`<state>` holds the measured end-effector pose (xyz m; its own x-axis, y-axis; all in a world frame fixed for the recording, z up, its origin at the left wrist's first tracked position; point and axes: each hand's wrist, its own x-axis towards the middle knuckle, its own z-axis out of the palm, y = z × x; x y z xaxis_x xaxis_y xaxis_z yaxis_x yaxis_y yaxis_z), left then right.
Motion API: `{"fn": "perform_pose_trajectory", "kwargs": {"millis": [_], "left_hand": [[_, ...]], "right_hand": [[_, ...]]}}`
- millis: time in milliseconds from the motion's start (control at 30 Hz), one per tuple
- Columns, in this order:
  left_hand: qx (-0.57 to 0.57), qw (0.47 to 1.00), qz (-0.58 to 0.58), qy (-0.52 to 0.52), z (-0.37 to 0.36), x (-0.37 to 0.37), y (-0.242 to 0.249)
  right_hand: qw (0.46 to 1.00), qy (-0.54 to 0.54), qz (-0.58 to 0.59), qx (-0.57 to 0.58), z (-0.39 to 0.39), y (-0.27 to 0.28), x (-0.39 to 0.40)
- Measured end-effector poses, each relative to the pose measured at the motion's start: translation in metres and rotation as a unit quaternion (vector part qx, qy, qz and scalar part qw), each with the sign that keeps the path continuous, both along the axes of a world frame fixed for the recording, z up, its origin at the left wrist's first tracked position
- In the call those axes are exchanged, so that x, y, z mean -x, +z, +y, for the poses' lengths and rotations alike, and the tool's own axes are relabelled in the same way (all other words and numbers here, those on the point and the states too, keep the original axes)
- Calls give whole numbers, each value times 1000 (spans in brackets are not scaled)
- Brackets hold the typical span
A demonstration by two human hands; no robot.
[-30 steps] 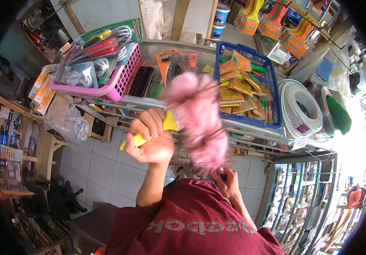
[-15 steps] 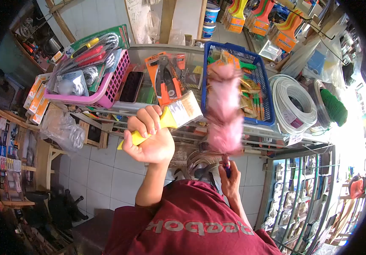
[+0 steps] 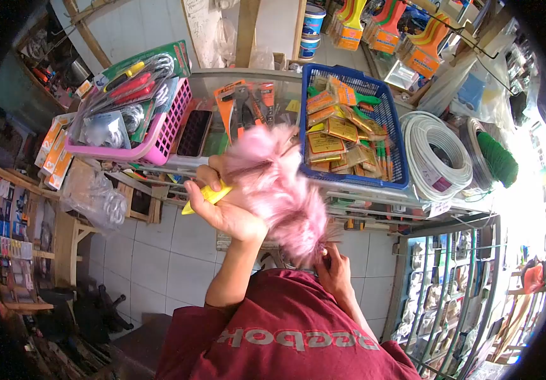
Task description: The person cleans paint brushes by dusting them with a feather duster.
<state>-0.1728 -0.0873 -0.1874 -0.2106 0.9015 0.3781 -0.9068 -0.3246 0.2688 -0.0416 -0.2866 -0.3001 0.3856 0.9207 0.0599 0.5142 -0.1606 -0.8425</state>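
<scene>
My left hand (image 3: 235, 212) is closed around the yellow handle of a paintbrush (image 3: 208, 197). Only part of that handle shows, since a pink feather duster (image 3: 279, 190) covers the bristle end. My right hand (image 3: 334, 269) grips the duster at its lower end, close to my chest, and the handle is mostly hidden. The duster's fluffy head tilts up to the left across my left fingers, slightly blurred. Beyond it on the glass counter lie pliers (image 3: 242, 107) on an orange card, partly covered by the duster.
A pink basket (image 3: 152, 149) of packaged tools and a dark phone (image 3: 194, 133) are on the counter's left. To the right sit a blue basket (image 3: 396, 136) of small packets and white cable coils (image 3: 415, 149). Scrapers (image 3: 349, 28) hang at the back; a glass cabinet (image 3: 441, 291) stands right.
The duster has swung left from upright in front of the blue basket onto the paintbrush, hiding its bristles. The packets in the blue basket now show. My left hand stays nearly in place.
</scene>
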Motion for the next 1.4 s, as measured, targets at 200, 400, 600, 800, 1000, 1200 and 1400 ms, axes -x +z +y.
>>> {"fn": "perform_pose_trajectory", "kwargs": {"millis": [200, 400, 600, 800, 1000, 1200, 1400], "left_hand": [[45, 998, -33, -18, -1, -1, 3], [84, 993, -59, -52, -1, 1, -4], [193, 975, -75, -80, -8, -4, 5], [143, 962, -107, -208, -2, 3, -20], [226, 938, -101, -243, -11, -3, -2], [277, 920, -129, -244, -14, -1, 1], [20, 989, -32, -145, -6, 4, -14]], "right_hand": [[993, -109, 24, -29, 2, -14, 0], [993, -109, -10, -35, 5, -18, 4], [995, -78, -61, 3, -6, -38, -5], [980, -197, -28, 7, 0, -47, -7], [982, -171, -71, -33, -4, -66, -7], [967, -220, -31, -126, -1, -50, -1], [984, -158, -69, -40, -15, -54, -8]]}}
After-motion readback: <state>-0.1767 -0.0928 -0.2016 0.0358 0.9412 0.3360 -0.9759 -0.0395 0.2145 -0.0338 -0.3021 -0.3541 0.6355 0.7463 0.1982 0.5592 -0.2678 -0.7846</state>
